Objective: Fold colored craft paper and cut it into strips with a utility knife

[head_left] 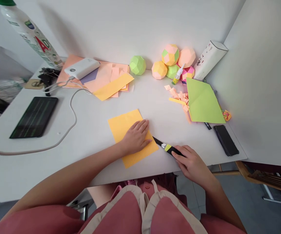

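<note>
A sheet of yellow-orange paper [121, 125] lies on the white table in front of me. My left hand [137, 136] rests flat on it, fingers stretched out along its right part. In my right hand [191, 162] is a utility knife [168, 148] with a black and lime handle, gripped with the fingers wrapped round it. Its dark blade points left, and the tip is at the paper's right edge. Whether the blade touches the paper I cannot tell.
Folded paper balls [170, 55] and a glue bottle [178, 74] stand at the back. Green paper [203, 102] and pink scraps [179, 96] lie right, near a black phone [226, 140]. Left are a tablet [34, 117], a white cable [75, 113], a power bank [82, 67] and a tall bottle [33, 35].
</note>
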`<state>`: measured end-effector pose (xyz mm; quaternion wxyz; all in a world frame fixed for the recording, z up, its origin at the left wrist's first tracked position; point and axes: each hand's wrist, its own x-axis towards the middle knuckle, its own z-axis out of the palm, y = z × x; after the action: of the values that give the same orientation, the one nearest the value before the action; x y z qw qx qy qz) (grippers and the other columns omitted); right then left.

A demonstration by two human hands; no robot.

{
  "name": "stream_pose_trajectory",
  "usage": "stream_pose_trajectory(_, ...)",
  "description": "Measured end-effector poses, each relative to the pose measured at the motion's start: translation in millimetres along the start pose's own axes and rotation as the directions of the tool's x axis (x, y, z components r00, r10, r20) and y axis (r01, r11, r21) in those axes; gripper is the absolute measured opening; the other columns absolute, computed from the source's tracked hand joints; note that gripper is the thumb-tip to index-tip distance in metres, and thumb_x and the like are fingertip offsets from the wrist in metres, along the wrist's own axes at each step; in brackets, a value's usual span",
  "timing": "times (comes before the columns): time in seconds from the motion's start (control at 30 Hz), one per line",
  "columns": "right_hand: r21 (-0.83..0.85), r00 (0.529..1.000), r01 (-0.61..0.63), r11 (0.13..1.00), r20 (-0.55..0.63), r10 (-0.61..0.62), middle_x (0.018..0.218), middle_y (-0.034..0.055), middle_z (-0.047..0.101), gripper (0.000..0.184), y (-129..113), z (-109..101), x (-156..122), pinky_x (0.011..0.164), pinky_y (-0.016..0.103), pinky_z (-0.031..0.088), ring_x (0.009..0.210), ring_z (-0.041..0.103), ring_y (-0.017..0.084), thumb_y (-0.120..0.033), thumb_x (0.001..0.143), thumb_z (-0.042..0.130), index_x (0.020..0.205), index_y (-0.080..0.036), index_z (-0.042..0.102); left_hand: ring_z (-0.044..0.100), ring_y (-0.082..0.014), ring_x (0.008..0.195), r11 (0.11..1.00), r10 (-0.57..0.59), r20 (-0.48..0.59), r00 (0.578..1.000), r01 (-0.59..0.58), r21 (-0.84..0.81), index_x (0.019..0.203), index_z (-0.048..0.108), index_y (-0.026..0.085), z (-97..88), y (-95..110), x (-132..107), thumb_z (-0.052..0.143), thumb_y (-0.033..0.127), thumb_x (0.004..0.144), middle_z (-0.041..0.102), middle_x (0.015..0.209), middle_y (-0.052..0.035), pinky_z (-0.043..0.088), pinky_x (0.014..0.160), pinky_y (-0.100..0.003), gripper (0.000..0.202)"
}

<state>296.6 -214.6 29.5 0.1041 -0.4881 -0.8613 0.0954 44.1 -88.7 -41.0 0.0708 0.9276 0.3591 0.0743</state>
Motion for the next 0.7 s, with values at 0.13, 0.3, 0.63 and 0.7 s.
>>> stream_pose_trajectory(0.13,-0.007,1.0,0.008,1.0,0.005,-0.008,0.125,0.0142,0.058,0.039,2,0,0,0.086,0.046,0.055,0.108,0.053,0.026,-0.003,0.088,0.043,0.12,-0.017,0.061,0.024,-0.0349,0.144,0.995,-0.091,-0.002,0.996,0.091,0.034,0.143,0.041,0.005,-2.6,-8,1,0.036,0.064,0.091,0.028,0.155,-0.0205,0.03,0.113,-0.046,0.079)
stream_pose_trajectory(0.3,0.001,0.999,0.046,0.999,-0.016,-0.046,0.122,0.0142,0.06,0.037,5,3,11,0.086,0.046,0.055,0.107,0.054,0.026,-0.004,0.088,0.043,0.117,-0.018,0.063,0.016,-0.0386,0.145,0.994,-0.078,0.011,0.997,0.077,0.082,0.146,0.033,0.002,2.0,-8,2,0.035,0.071,0.088,0.023,0.155,-0.0249,0.015,0.117,-0.051,0.09)
stream_pose_trajectory(0.63,-0.012,0.999,0.04,0.999,-0.022,-0.04,0.12,0.0152,0.061,0.035,6,1,21,0.083,0.044,0.055,0.103,0.055,0.025,-0.004,0.088,0.045,0.115,-0.015,0.065,0.016,-0.0377,0.146,0.996,-0.074,-0.031,0.997,0.075,0.041,0.146,0.033,0.003,4.8,-8,2,0.034,0.078,0.083,0.025,0.155,-0.0229,0.013,0.118,-0.05,0.097)
stream_pose_trajectory(0.7,-0.005,0.999,0.032,0.999,-0.027,-0.032,0.12,0.0152,0.061,0.035,6,2,20,0.083,0.043,0.055,0.104,0.055,0.025,-0.004,0.087,0.046,0.115,-0.014,0.064,0.015,-0.0379,0.146,0.995,-0.073,-0.027,0.997,0.074,0.059,0.146,0.033,0.003,5.5,-8,2,0.033,0.077,0.083,0.025,0.155,-0.0234,0.012,0.118,-0.05,0.097)
